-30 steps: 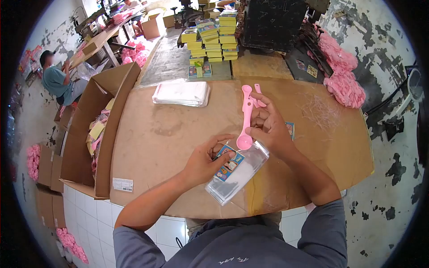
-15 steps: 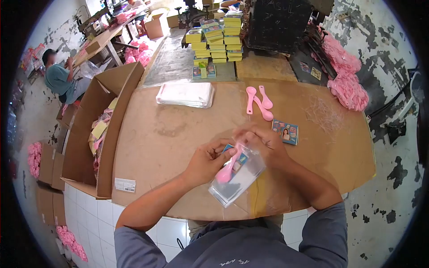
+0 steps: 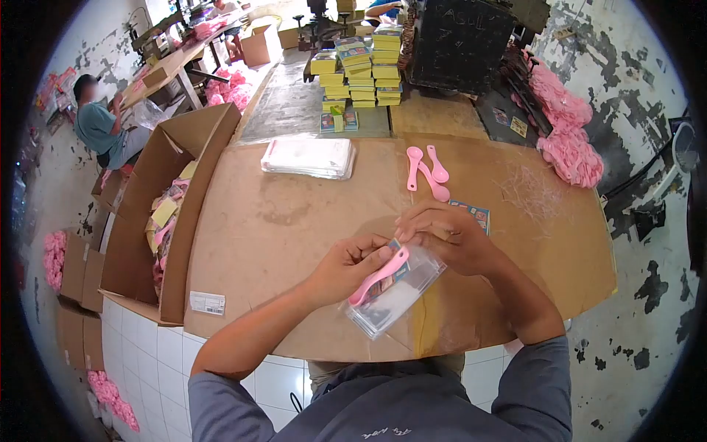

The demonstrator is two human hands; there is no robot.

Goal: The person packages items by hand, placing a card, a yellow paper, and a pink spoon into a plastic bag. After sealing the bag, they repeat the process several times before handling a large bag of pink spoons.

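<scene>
The spoon lies slantwise over the card and the clear bags, above the counter. Its long axis runs diagonally: the holed handle end points forward and right, toward the right hand, the other end back and left, toward the person. The left hand has its grip clenched on the bags, thumb beside the handle. The right hand's fingers bend together at the bags' far end; whether that grip pinches film, I cannot tell.
</scene>
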